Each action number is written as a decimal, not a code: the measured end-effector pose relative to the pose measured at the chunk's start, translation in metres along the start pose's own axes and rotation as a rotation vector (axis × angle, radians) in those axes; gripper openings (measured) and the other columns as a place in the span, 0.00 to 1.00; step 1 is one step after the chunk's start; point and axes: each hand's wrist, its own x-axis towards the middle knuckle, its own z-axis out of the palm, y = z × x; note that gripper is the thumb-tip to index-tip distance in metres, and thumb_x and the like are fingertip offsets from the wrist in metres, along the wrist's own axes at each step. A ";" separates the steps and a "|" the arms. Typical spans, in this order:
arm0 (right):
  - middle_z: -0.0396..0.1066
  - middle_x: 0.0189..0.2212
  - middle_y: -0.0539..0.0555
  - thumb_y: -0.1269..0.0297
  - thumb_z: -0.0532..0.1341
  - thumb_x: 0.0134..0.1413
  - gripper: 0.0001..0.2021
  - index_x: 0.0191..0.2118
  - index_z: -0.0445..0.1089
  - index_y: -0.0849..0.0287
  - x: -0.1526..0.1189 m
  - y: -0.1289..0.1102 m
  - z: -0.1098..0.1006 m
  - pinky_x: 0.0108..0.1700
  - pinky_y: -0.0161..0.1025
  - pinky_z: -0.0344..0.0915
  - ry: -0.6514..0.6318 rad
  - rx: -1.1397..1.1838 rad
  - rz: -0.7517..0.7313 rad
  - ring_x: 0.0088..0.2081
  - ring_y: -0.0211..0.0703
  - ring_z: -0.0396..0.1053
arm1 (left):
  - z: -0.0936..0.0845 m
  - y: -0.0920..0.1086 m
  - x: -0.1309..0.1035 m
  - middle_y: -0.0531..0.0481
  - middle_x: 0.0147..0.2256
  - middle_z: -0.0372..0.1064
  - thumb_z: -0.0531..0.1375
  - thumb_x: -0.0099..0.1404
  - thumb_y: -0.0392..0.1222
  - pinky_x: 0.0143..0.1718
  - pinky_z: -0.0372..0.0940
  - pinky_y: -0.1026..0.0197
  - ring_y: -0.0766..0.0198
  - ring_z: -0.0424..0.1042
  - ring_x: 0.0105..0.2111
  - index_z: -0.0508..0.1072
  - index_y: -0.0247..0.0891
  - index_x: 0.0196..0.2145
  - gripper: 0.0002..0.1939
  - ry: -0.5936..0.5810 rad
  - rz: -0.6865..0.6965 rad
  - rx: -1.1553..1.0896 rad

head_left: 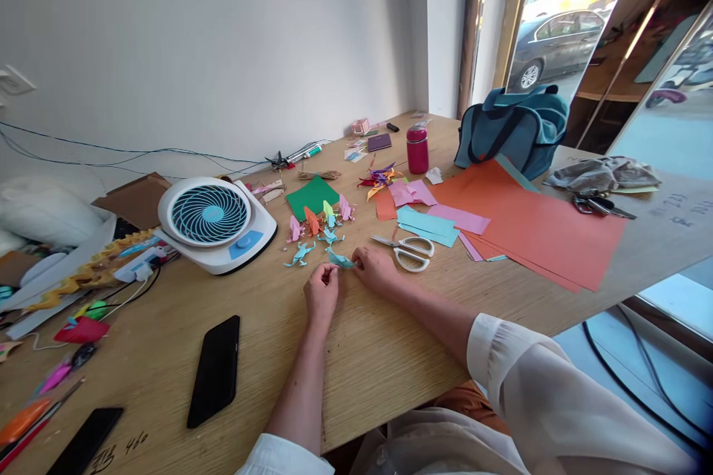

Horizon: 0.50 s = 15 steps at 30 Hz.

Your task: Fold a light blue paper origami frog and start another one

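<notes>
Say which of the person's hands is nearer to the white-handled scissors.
The right. The right hand is close beside the scissors, just to their left; the left hand is farther left, beyond the right hand.

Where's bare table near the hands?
Left: between the fan, the left forearm and the phone nearer it. Right: between the right forearm and the orange sheets. Crowded: just beyond the left hand, paper figures; beside the right hand, scissors, then blue slips.
</notes>
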 end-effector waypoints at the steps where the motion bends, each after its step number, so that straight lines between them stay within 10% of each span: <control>1: 0.73 0.35 0.54 0.67 0.62 0.53 0.04 0.37 0.71 0.57 0.001 0.001 0.000 0.37 0.35 0.58 0.011 0.044 0.013 0.37 0.42 0.69 | -0.001 0.001 0.000 0.49 0.31 0.75 0.57 0.61 0.41 0.37 0.64 0.63 0.63 0.72 0.31 0.73 0.39 0.31 0.06 0.016 -0.005 -0.016; 15: 0.68 0.23 0.48 0.49 0.65 0.47 0.17 0.32 0.70 0.60 0.002 -0.001 -0.001 0.27 0.31 0.61 -0.145 0.945 0.157 0.23 0.33 0.64 | 0.000 -0.001 0.004 0.45 0.40 0.73 0.59 0.59 0.55 0.31 0.65 0.66 0.65 0.73 0.35 0.72 0.37 0.44 0.22 -0.012 -0.151 -0.490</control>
